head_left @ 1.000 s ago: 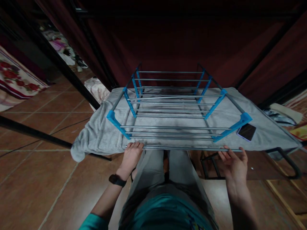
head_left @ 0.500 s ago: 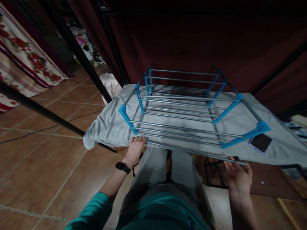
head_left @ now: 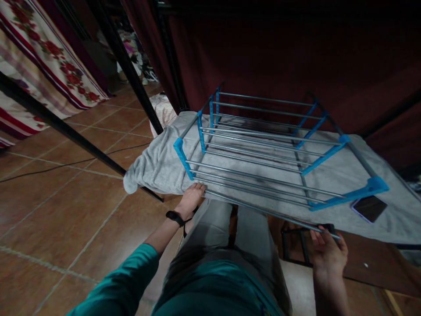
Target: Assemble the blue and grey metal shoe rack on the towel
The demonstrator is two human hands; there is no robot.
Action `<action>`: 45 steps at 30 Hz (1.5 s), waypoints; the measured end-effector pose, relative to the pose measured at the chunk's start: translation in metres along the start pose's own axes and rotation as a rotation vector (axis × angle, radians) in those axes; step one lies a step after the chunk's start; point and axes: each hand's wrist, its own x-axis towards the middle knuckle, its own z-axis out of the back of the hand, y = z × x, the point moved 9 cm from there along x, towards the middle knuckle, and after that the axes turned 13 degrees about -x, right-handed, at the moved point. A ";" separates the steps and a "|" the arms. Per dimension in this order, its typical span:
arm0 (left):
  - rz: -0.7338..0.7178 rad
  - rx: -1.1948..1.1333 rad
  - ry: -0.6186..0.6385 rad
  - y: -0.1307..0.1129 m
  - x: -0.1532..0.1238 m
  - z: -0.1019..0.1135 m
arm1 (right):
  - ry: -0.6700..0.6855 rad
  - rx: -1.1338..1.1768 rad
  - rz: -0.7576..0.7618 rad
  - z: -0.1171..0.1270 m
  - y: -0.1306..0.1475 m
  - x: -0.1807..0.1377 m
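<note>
A drying rack with metal rods and blue plastic brackets (head_left: 184, 159) lies on a grey blanket (head_left: 158, 164) spread over a long, narrow surface. Along the front edge of the blanket runs a thin metal rod (head_left: 253, 209). My left hand (head_left: 191, 198) is closed around its left end, close to the rack's front left bracket. Near the other end, the fingers of my right hand (head_left: 329, 250) hold the rod from below, palm up. A small black piece (head_left: 327, 228) shows by the right fingertips; I cannot tell what it belongs to.
A phone (head_left: 369, 208) lies on the blanket beside the rack's right front bracket. Black metal poles (head_left: 66, 127) slant across the left side. A cable (head_left: 75, 162) crosses the tiled floor. Behind the blanket hangs a dark red curtain (head_left: 263, 57).
The view has turned slightly, so the rack and phone appear farther right. Both hands keep hold of the rod, and its right end sits a little lower in view.
</note>
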 end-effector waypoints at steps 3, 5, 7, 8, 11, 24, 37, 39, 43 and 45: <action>-0.020 -0.022 -0.019 0.002 0.000 -0.001 | -0.005 0.007 -0.016 0.003 -0.005 0.003; -0.023 -0.047 -0.042 0.004 -0.001 0.000 | 0.010 0.015 -0.031 0.002 -0.008 0.004; -0.017 -0.093 -0.086 0.006 -0.003 0.004 | 0.034 0.013 -0.043 0.000 -0.009 0.005; -0.010 -0.116 -0.111 0.008 -0.004 0.006 | 0.048 0.008 -0.048 -0.001 -0.010 0.004; 0.034 -0.160 -0.171 0.014 -0.008 0.011 | 0.064 -0.002 -0.061 -0.006 -0.009 0.002; 0.414 -0.921 -0.263 0.088 0.002 -0.007 | 0.086 0.064 -0.050 -0.035 0.020 -0.020; 0.833 -1.836 -0.508 0.107 -0.025 -0.035 | 0.205 0.181 0.006 -0.067 0.044 -0.030; 0.891 -1.869 -0.522 0.108 -0.028 -0.038 | 0.209 0.191 0.012 -0.070 0.047 -0.031; 0.992 -1.924 -0.503 0.111 -0.030 -0.047 | 0.210 0.208 0.012 -0.076 0.053 -0.035; 1.044 -1.955 -0.463 0.112 -0.031 -0.052 | 0.211 0.210 0.009 -0.078 0.056 -0.038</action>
